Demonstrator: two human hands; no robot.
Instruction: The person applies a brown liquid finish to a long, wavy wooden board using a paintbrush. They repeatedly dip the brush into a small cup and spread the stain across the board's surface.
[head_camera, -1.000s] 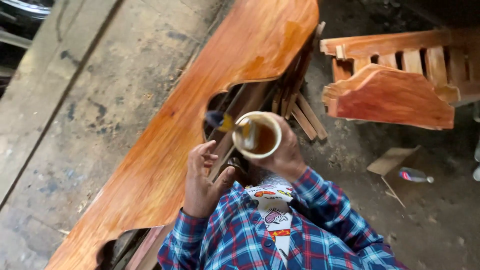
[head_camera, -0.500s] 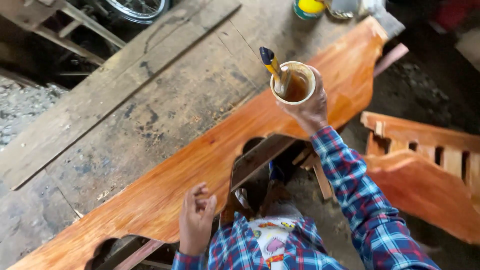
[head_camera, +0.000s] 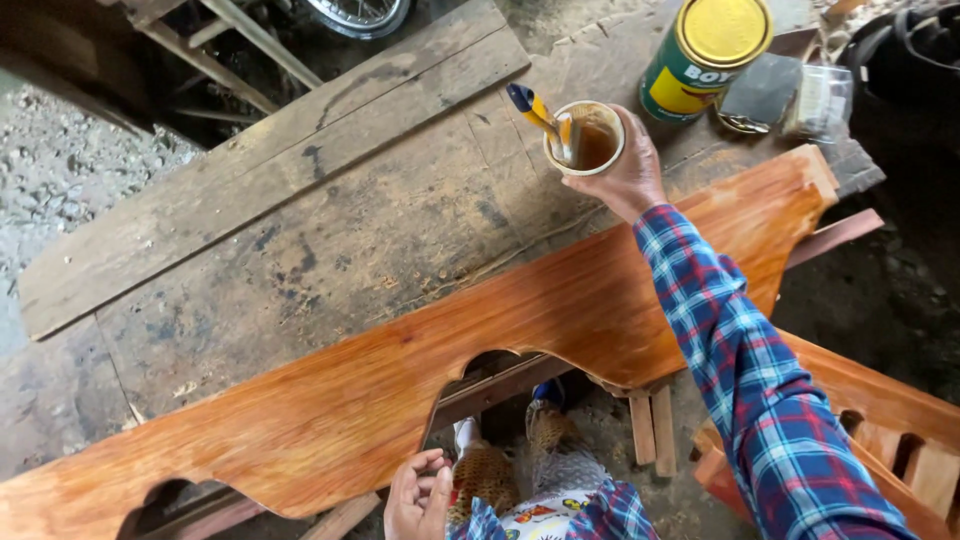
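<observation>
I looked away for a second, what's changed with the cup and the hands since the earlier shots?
The right hand carried the cup, with the brush in it, away from the body, out over the worn bench near the yellow-lidded can. The left hand stayed at the varnished board.

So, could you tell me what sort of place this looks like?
Most likely a small woodworking or furniture-finishing workshop. A freshly varnished board with curved cut-outs lies on a rough plank workbench, the right hand holds a cup of varnish with a brush, and a paint tin stands nearby.
</observation>
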